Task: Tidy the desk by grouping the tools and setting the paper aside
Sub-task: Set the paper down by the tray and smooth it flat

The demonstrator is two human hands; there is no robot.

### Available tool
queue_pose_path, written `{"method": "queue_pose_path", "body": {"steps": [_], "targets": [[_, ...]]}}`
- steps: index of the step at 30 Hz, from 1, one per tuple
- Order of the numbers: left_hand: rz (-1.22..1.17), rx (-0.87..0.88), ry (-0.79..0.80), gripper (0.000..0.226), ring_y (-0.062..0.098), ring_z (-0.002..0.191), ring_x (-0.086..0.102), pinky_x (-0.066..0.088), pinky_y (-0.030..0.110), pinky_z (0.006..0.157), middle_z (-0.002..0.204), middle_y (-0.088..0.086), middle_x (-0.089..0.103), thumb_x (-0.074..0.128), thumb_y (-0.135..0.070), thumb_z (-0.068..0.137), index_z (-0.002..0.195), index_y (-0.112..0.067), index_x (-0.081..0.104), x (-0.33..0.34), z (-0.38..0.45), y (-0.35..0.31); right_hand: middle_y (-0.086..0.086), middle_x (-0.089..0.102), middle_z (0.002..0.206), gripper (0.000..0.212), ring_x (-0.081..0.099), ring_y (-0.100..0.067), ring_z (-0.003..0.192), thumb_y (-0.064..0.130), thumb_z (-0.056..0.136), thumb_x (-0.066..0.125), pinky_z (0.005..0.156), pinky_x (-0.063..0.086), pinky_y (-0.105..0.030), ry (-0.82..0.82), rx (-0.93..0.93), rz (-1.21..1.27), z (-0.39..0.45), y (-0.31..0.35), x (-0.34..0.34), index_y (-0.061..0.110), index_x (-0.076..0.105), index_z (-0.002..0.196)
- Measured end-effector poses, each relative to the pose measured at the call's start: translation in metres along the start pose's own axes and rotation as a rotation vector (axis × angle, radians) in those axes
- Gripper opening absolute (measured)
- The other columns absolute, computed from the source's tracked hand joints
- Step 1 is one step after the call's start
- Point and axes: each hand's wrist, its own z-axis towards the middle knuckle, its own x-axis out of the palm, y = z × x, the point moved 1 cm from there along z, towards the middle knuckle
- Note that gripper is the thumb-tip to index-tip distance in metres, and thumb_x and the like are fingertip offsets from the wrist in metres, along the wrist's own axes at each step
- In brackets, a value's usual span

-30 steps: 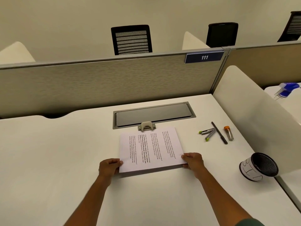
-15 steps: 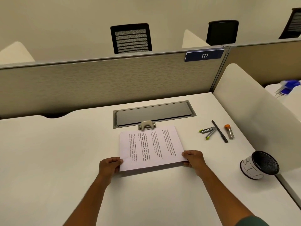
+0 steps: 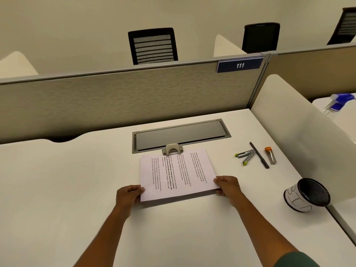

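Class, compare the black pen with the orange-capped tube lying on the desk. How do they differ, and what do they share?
The pen is long, thin and all black; the tube is shorter, thicker and clear-looking with an orange cap. The pen lies slanted, its far end toward the left; the tube lies nearly straight away from the viewer. Both lie flat on the desk, side by side, untouched by either hand.

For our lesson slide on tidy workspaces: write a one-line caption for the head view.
Both hands, left hand and right hand, grip the printed paper on the desk.
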Motion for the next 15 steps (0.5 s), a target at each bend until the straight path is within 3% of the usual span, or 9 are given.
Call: {"method": "queue_pose_path", "body": {"steps": [5, 11, 15], "targets": [[0.032, 0.014, -0.012, 0.011, 0.035, 0.083, 0.067, 0.056, 0.049, 0.087, 0.095, 0.022, 0.072, 0.075, 0.006, 0.076, 0.087, 0.004, 0.071, 0.0008, 0.0053, -0.0009, -0.013, 0.071, 0.097, 0.019, 0.064, -0.023, 0.06, 0.013, 0.084, 0.072, 0.062, 0.06, -0.034, -0.03, -0.009, -0.022, 0.0046, 0.0015, 0.0031, 0.007, 0.072, 0.102], [0.054, 0.019, -0.028, 0.012, 0.034, 0.082, 0.068, 0.059, 0.044, 0.08, 0.094, 0.021, 0.071, 0.076, 0.006, 0.076, 0.087, 0.003, 0.07, 0.003, 0.0049, -0.0006, -0.012, 0.071, 0.096, 0.017, 0.063, -0.023, 0.062, 0.014, 0.085, 0.07, 0.062, 0.059, -0.033, -0.044, -0.011, -0.056, 0.0027, 0.0041, 0.0058, 0.008, 0.072, 0.101], [0.089, 0.013, -0.045, 0.019, 0.039, 0.084, 0.069, 0.059, 0.048, 0.081, 0.094, 0.023, 0.072, 0.078, 0.004, 0.074, 0.091, 0.005, 0.071, 0.0019, 0.0081, 0.0017, -0.011, 0.071, 0.096, 0.017, 0.063, -0.024, 0.064, 0.013, 0.085, 0.07, 0.059, 0.058, -0.031, -0.051, -0.017, -0.064, -0.0003, 0.005, 0.0073, 0.007, 0.072, 0.102]]}}
